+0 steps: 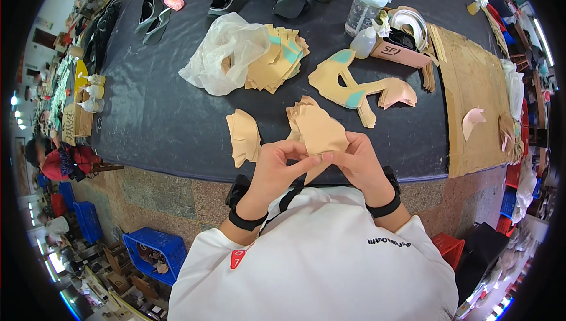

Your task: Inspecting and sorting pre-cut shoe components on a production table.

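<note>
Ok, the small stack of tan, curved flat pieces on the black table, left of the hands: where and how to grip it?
The tan stack is probably best pinched at its rounded right edge, coming from the right, near the left hand, thumb on top. It lies flat, and its left edge looks stepped, so a grip there might miss layers.

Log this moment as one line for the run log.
left hand + right hand: holding beige pieces | left of them: small beige stack | surface: dark table
</note>
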A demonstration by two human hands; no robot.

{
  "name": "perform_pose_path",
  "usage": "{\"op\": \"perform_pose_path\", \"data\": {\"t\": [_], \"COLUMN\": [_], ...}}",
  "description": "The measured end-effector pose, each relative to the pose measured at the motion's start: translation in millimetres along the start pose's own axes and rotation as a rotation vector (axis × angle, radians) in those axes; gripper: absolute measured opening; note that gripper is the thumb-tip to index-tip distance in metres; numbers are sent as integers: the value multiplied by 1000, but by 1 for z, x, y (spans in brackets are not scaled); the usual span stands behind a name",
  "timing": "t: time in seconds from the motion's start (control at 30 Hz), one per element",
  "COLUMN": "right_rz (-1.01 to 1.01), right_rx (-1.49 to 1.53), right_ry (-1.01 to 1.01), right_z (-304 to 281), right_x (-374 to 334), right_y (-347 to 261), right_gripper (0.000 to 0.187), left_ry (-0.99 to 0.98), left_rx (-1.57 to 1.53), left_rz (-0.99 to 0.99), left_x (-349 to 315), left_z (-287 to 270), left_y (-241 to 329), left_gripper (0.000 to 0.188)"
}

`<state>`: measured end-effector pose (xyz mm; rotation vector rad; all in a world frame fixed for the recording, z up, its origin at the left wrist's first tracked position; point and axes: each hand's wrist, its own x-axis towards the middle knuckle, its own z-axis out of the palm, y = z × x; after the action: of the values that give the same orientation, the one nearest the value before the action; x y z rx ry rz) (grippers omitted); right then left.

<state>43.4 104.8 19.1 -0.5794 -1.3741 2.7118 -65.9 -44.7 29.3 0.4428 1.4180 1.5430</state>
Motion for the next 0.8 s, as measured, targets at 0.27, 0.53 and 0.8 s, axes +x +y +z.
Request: {"op": "perform_pose_path", "data": {"t": [0.27,0.53,0.8], "right_rz": [209,-34,-665], "right_rx": [423,9,-1148], "right_ry": [-150,46,294], "right_z": [8,19,22], "right_x": [-6,-12,-3], "right_y": [0,3,10], "right_gripper": [33,29,19], "left_ry": [-123,-87,247], "left_rx": [-366,-360,20], "left_rz": [206,253,214], "left_x": [-5,0,-3], "left_z": [3,0,23], "left_y": [-15,-20,-14], "left_gripper": [12,14,8]}}
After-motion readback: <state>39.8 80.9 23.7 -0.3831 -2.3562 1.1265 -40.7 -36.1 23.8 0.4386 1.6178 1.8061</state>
